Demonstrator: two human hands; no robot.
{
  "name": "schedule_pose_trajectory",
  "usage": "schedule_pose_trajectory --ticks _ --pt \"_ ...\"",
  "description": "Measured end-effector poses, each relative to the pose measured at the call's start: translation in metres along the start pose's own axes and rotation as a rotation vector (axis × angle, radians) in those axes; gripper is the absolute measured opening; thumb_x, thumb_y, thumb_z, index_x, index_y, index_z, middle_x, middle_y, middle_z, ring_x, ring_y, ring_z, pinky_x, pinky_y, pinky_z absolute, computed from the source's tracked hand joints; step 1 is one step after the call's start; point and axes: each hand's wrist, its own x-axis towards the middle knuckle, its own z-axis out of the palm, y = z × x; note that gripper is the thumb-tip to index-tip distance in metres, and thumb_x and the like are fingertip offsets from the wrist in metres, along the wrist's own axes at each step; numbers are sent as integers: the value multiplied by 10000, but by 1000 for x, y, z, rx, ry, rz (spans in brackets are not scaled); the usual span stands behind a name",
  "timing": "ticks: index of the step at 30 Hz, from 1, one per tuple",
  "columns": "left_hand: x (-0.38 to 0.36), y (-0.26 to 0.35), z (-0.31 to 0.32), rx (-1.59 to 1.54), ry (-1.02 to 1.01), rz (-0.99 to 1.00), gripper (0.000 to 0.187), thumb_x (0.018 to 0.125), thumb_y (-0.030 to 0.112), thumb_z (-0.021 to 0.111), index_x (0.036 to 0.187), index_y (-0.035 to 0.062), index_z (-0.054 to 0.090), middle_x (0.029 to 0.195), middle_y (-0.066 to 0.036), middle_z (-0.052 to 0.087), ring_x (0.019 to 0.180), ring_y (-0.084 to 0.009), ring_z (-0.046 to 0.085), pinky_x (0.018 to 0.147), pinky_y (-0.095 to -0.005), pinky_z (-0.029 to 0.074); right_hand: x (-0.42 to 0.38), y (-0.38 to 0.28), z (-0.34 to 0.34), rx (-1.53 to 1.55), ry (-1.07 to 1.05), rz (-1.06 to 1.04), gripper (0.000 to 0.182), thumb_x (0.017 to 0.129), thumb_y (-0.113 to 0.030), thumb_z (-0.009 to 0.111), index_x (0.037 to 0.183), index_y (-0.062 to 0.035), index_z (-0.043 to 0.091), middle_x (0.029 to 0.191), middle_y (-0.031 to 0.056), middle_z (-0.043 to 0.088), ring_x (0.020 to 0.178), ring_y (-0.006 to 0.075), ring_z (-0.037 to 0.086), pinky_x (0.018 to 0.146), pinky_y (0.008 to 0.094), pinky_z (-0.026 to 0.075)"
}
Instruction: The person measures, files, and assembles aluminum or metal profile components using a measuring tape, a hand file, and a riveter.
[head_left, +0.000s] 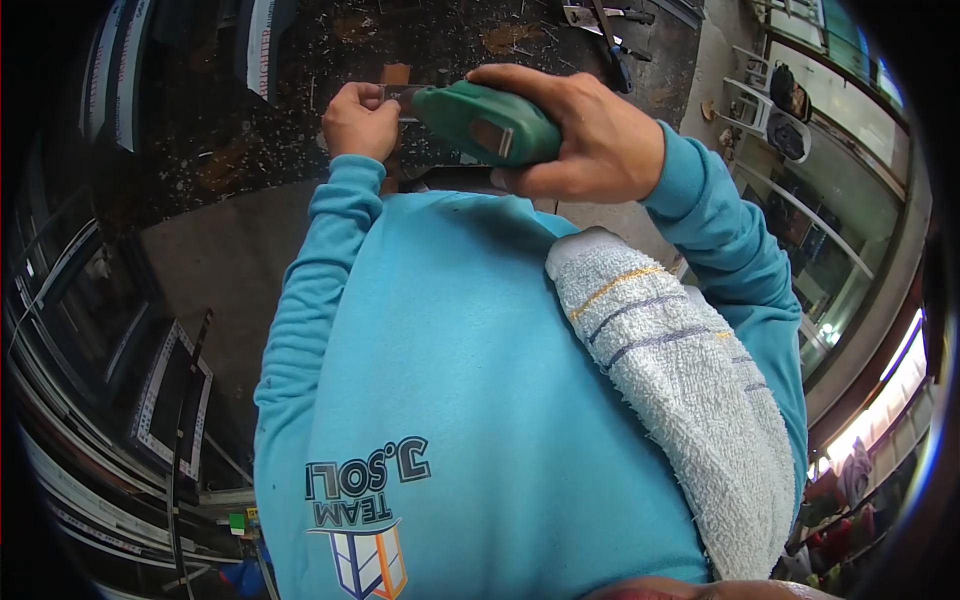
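Note:
My right hand (600,130) wraps around a green-cased hand tool (485,120) with a dark inset and a small metal piece on its side. Its exact kind is not clear. The tool's narrow end points left toward my left hand (362,120). Thumb and fingers of that left hand are pinched on a thin, pale strip (405,90) near the tool's tip; I cannot make out what the strip is. A small brown piece (395,74) lies just beyond the fingertips. Both hands are over the dark, speckled worktable (230,140), close to its near edge.
Pliers-like tools with dark handles (612,45) lie at the table's far right. Pale printed strips (262,45) lie at the far left. Long profiles and frames (175,400) stand at left. A white chair (745,100) is at right. A towel (670,370) hangs over my shoulder.

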Motion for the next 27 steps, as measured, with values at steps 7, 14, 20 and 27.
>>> schedule_pose_trajectory --ticks 7,14,20,27 --pt "2 -6 1 4 -19 13 238 719 101 737 932 6 689 821 -74 705 740 -150 669 711 -297 548 1 13 -3 39 37 62 731 670 -173 730 1335 10 488 1111 229 651 938 338 686 897 431 562" --pt "-4 -4 3 -22 3 5 241 706 120 717 922 23 677 822 -100 708 745 -218 692 733 -346 556 -2 7 0 50 71 24 738 667 -226 739 1312 42 501 1062 258 661 914 361 690 866 421 564" --pt "-5 -6 3 -21 4 38 223 717 110 723 910 11 669 819 -98 704 745 -205 686 716 -335 551 -5 6 7 15 120 2 763 670 -326 750 1254 108 520 992 289 665 852 390 696 818 387 582" --pt "-3 -12 2 -64 -36 78 231 754 123 743 935 -1 673 807 -62 692 721 -130 648 689 -280 536 -22 4 2 93 70 76 754 693 -166 733 1371 4 450 1041 244 670 875 353 701 833 413 572"
